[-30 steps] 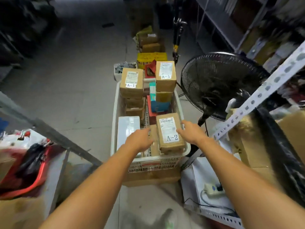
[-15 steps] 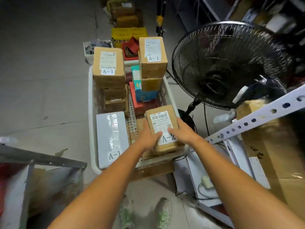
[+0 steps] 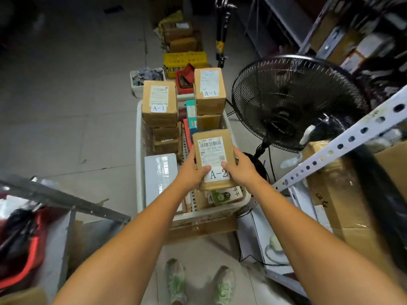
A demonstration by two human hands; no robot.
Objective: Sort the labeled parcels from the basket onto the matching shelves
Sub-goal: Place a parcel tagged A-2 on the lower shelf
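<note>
Fingers (image 3: pixel 204 171) round A-2 parcel (image 3: pixel 211 150) edges

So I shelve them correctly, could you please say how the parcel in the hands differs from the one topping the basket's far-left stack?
The held parcel is marked A-2; the stacked parcel is marked A-1. The left hand and right hand grip the held parcel above the basket; the stacked parcel rests on other boxes. Both are brown cardboard with white labels.
</note>
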